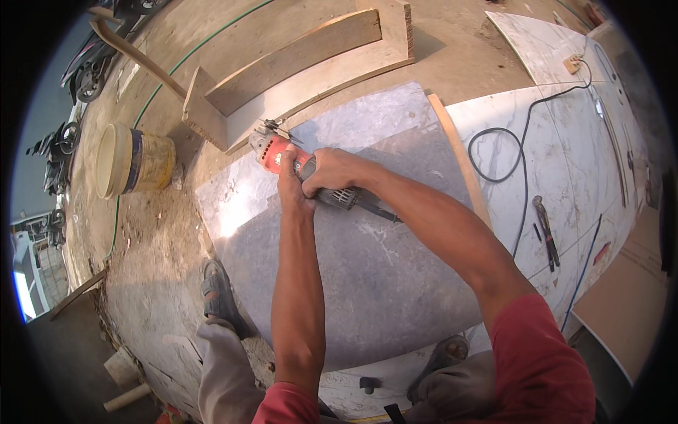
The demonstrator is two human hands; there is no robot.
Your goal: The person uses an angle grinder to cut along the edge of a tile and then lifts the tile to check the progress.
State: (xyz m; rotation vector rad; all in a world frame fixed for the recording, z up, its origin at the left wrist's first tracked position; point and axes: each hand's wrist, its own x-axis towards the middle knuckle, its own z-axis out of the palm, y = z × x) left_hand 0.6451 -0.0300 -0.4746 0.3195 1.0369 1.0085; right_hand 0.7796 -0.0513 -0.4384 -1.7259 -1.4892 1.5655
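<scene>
The left fingers (287, 168) and right fingers (311, 184) grasp the red grinder (272, 151), its front end jutting beyond them.

Between the left forearm (300, 290) and right forearm (438, 222), the grey slab (385, 283) lies bare down to its near edge, an open way for a hand. A second bare strip runs left of the left forearm, with a sandalled foot (220, 288) standing at the slab's left edge. Toward the far edge the angle grinder (272, 154) blocks passage, and the wooden frame (304, 60) stands like a wall beyond. The far right corner is free, bordered by a wooden strip (460, 159).
</scene>
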